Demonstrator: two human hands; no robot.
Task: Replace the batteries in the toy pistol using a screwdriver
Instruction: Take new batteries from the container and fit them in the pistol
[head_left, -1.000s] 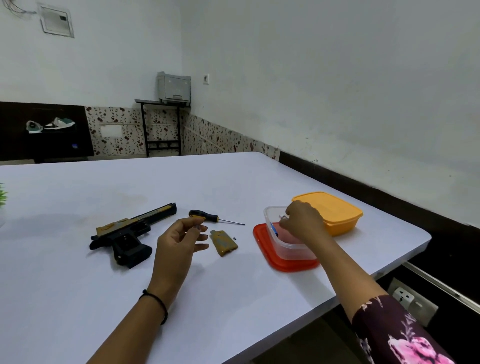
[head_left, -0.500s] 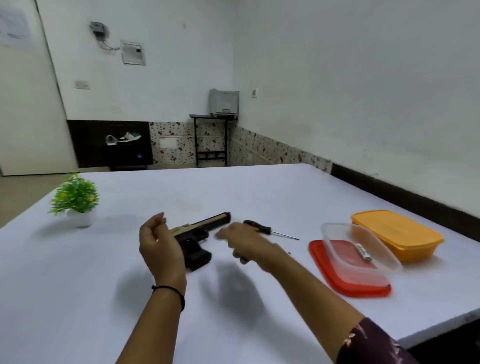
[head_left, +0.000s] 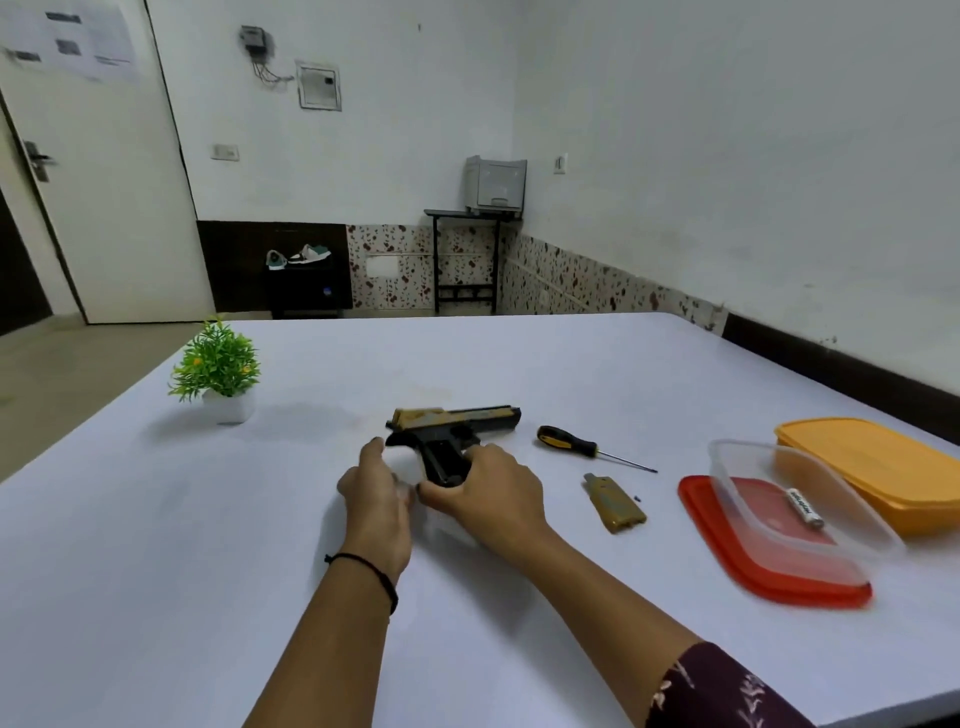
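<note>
The black and gold toy pistol (head_left: 457, 422) is at the table's middle, barrel pointing right and grip toward me. My right hand (head_left: 491, 496) is closed over the lower end of the grip, and whatever is in its palm is hidden. My left hand (head_left: 378, 501) cups the grip's other side, fingertips touching the pistol's rear. To the right, the black and yellow screwdriver (head_left: 571, 445) lies untouched. Nearer me lies the gold battery cover (head_left: 616, 505), with a tiny dark screw (head_left: 637, 498) beside it. One battery (head_left: 804, 508) lies in the clear container (head_left: 737, 457).
The clear container stands on a red lid (head_left: 727, 564) at the right, with a closed orange box (head_left: 878, 467) behind it. A small potted plant (head_left: 218, 371) stands at the far left. The white table (head_left: 156, 545) ends close on my right.
My right hand left the clear container and came across to the pistol's grip. My left hand also closed in on the pistol. The view swung left, bringing the plant into sight.
</note>
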